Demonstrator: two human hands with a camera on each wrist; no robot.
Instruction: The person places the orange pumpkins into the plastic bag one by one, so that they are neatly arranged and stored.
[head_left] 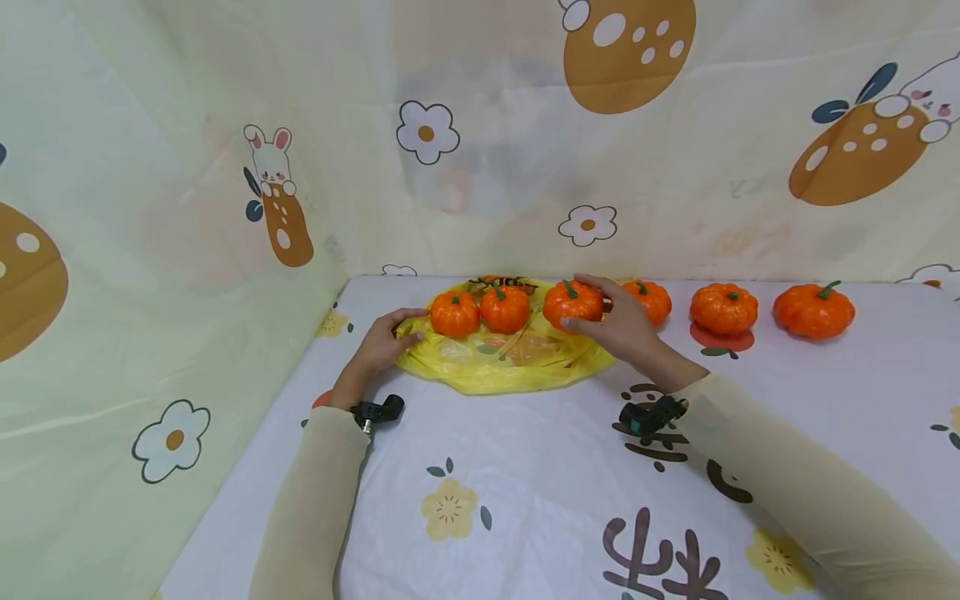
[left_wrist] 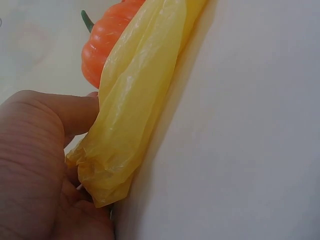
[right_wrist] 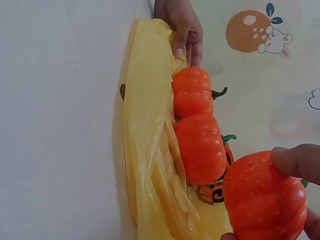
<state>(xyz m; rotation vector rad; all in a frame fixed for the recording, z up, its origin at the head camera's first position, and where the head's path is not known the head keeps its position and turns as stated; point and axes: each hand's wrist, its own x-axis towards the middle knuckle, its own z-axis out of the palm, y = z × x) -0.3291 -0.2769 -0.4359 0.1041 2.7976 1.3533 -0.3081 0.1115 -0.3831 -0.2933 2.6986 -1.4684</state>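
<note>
A yellow plastic bag [head_left: 480, 372] lies flat on the table, with two small orange toy pumpkins on it, a left one [head_left: 453, 317] and a middle one [head_left: 504, 310]. My right hand [head_left: 628, 323] grips a third toy pumpkin [head_left: 564, 310] over the bag's right part, thumb in front and fingers behind. Close up in the right wrist view, that pumpkin [right_wrist: 264, 200] is apart from the other two. At the bag's left end, my left hand [head_left: 381, 343] pinches its edge; the left wrist view shows the crumpled plastic [left_wrist: 112, 165] between thumb and fingers.
Right of the bag stand more toy pumpkins in a row: one partly behind my right hand [head_left: 654, 303], a second [head_left: 723, 309] and a flatter one [head_left: 813, 312]. A patterned cloth [head_left: 525, 467] covers the table. Printed sheets [head_left: 495, 183] hang behind and at left.
</note>
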